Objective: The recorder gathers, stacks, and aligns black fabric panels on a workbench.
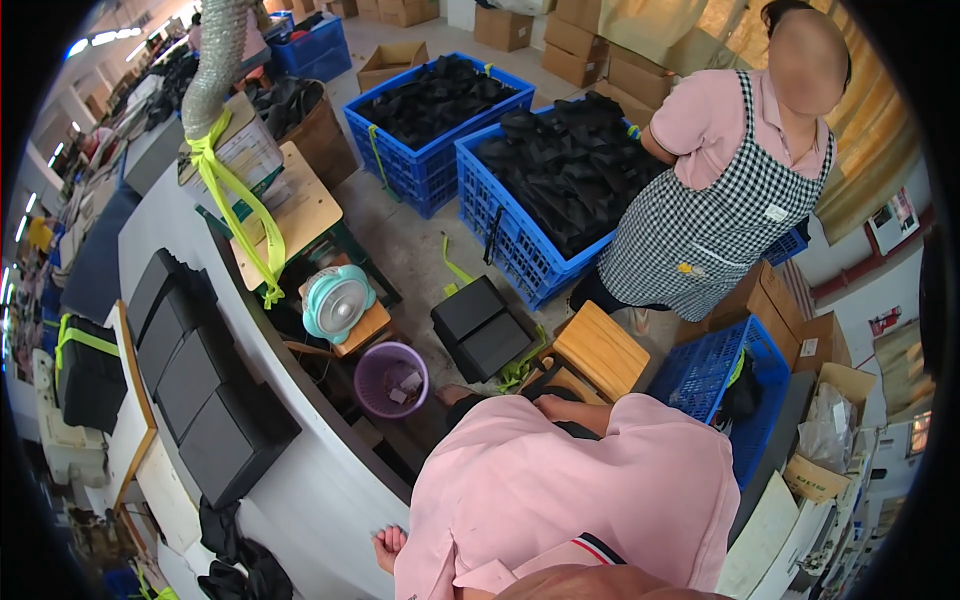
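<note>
My left hand [387, 546] rests with its fingers spread on the edge of the white curved table [310, 500] and holds nothing. My pink shirt [570, 500] fills the lower middle of the view. A bare forearm [572, 412] shows past the shirt, and its hand is hidden. My right hand is out of sight. A row of flat black boxes [200, 375] lies on the table to the left, well away from my left hand.
A person in a pink shirt and checked apron [725, 190] stands by two blue crates [520, 250] of black pieces. On the floor are a purple bin [392, 378], a teal fan [338, 300], black boxes [483, 325], a wooden stool [600, 350] and another blue crate [705, 375].
</note>
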### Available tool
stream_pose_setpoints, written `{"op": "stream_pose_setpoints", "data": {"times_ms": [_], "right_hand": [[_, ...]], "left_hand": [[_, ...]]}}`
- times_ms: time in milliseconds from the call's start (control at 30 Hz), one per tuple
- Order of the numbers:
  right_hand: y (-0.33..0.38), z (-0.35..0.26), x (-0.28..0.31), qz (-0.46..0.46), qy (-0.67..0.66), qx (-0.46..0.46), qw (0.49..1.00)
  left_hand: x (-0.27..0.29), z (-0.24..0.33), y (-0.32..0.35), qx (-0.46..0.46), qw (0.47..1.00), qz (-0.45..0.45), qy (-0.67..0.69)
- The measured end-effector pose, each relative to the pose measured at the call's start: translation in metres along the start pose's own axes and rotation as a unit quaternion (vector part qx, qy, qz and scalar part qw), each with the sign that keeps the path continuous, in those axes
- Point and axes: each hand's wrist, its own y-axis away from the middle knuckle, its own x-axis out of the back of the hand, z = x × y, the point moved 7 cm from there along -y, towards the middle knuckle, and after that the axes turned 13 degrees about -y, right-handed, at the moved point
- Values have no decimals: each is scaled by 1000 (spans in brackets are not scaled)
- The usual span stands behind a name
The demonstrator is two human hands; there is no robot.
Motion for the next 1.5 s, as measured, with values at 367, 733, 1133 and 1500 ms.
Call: {"op": "stream_pose_setpoints", "data": {"times_ms": [367,733,1133,1500], "right_hand": [[1,2,-4,-24,-1,-21,999],[-6,5,1,10,-59,-75,995],[16,-31,8,4,14,345,938],[-10,12,1,10,-201,5,979]], "left_hand": [[-10,2,-1,-20,995,-94,11],[-4,-2,2,-11,1000,-16,1],[1,3,9,10,991,-126,50],[-16,9,27,18,998,47,-47]]}}
